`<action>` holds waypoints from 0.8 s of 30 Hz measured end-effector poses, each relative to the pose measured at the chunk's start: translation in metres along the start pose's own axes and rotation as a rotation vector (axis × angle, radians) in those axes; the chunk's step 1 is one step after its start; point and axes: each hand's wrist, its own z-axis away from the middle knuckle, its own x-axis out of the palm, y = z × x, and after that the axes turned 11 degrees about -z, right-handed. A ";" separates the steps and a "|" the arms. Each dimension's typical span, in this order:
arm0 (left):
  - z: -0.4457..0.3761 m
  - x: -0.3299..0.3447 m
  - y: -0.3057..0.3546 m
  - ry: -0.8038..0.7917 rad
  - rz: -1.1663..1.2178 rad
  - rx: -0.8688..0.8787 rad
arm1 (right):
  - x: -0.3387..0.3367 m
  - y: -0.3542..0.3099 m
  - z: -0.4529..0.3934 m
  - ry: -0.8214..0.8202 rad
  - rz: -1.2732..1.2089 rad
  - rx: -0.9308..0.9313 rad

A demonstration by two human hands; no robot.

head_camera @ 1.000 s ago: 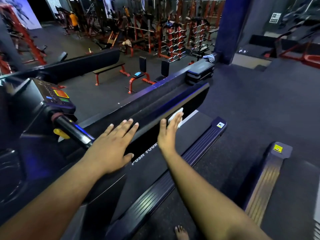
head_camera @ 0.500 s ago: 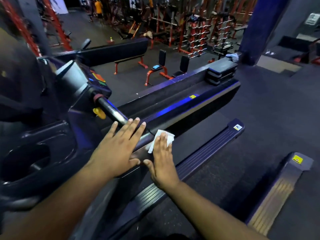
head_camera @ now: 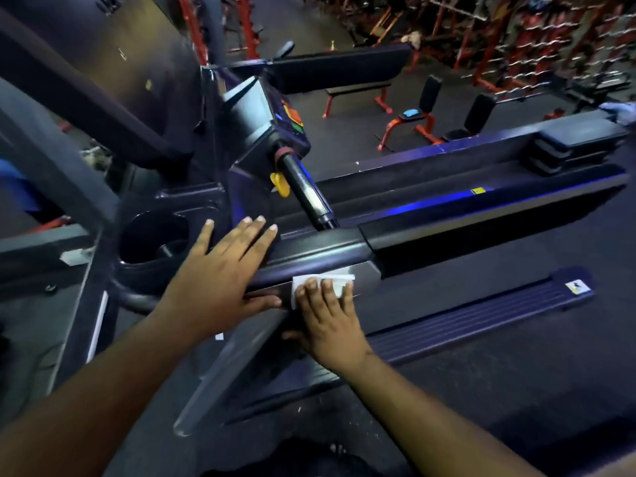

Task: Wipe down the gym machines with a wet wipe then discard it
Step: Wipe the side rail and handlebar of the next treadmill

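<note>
Wet wipe (head_camera: 330, 282) mostly hidden under right hand (head_camera: 327, 321), flat fingers pressing it onto treadmill rail (head_camera: 447, 232); left hand (head_camera: 220, 277) flat, open, beside it.

Over the last second the right hand (head_camera: 327, 321) has drawn the white wipe (head_camera: 321, 282) back along the treadmill's side rail (head_camera: 481, 218), from far out on its dark length to the silver end at lower centre of the frame. The left hand (head_camera: 220, 273) now lies flat nearer the cup holder (head_camera: 151, 239), which has come into view at centre left.
</note>
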 end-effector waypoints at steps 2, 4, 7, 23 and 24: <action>0.006 0.001 -0.004 0.015 0.002 -0.001 | 0.001 0.006 0.000 0.060 0.017 0.018; 0.012 0.003 -0.009 0.024 0.004 -0.002 | -0.005 0.017 0.006 0.083 0.022 0.098; 0.018 0.007 -0.016 0.039 0.000 0.006 | -0.012 0.018 0.014 0.010 0.022 0.239; 0.046 0.023 -0.058 0.120 0.070 0.090 | -0.010 -0.050 -0.021 0.035 -0.032 0.505; 0.045 0.023 -0.058 0.121 0.079 0.094 | -0.007 -0.064 -0.025 0.014 -0.036 0.452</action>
